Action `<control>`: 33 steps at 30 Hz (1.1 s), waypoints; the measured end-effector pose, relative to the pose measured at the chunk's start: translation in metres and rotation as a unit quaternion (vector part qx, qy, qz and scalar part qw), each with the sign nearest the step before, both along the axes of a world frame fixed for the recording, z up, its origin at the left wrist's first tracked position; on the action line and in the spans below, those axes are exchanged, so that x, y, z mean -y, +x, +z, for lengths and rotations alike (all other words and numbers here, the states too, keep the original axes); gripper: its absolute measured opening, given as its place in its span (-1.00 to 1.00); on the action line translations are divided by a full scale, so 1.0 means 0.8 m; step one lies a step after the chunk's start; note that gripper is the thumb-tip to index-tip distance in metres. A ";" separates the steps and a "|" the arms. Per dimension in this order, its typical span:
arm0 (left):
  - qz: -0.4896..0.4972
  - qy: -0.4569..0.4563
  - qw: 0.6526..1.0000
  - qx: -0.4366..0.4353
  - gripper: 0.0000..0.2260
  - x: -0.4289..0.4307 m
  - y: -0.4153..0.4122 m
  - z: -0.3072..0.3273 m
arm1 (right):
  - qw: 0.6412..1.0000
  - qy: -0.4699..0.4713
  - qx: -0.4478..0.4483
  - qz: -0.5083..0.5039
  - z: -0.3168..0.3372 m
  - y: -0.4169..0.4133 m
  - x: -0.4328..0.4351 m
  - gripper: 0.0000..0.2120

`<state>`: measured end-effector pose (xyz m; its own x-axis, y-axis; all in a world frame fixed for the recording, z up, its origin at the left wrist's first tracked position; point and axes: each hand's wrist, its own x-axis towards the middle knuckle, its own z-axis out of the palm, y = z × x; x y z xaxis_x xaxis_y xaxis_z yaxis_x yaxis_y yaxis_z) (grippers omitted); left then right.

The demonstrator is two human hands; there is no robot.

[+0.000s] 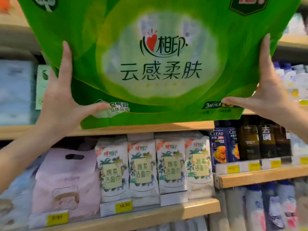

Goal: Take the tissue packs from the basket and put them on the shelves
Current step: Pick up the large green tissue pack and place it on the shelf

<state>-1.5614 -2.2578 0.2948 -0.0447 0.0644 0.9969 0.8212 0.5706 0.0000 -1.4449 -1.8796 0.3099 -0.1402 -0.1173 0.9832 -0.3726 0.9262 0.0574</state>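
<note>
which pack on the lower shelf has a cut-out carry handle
The pink pack at the left end of the row. It has a dark oval handle hole near its top. The four white face-towel packs to its right show no hole.

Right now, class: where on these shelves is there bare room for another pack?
One gap shows: above the pink pack, under the wooden shelf board, left of the white packs. White packs and shampoo bottles stand tight. The green tissue pack hides what lies behind.
</note>
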 end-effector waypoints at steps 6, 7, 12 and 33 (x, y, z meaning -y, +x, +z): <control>0.012 0.020 0.999 -0.023 0.11 0.022 -0.028 0.029 | 1.000 -0.012 -0.020 -0.010 0.030 -0.042 0.027 0.19; 0.018 0.024 0.999 -0.027 0.11 0.023 -0.034 0.030 | 1.000 -0.013 -0.023 -0.008 0.033 -0.050 0.031 0.19; 0.049 0.042 0.997 -0.037 0.10 0.025 -0.060 0.032 | 0.999 -0.012 -0.044 -0.003 0.038 -0.092 0.038 0.17; 0.093 -0.005 0.995 0.032 0.12 -0.001 -0.111 0.070 | 0.999 -0.029 0.035 0.000 0.059 -0.180 0.008 0.25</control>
<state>-1.6504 -2.2570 0.3511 -0.1208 0.0593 0.9909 0.7005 0.7124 0.0427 -1.5886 -1.8858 0.3571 -0.2084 -0.0605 0.9762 -0.3736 0.9273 -0.0223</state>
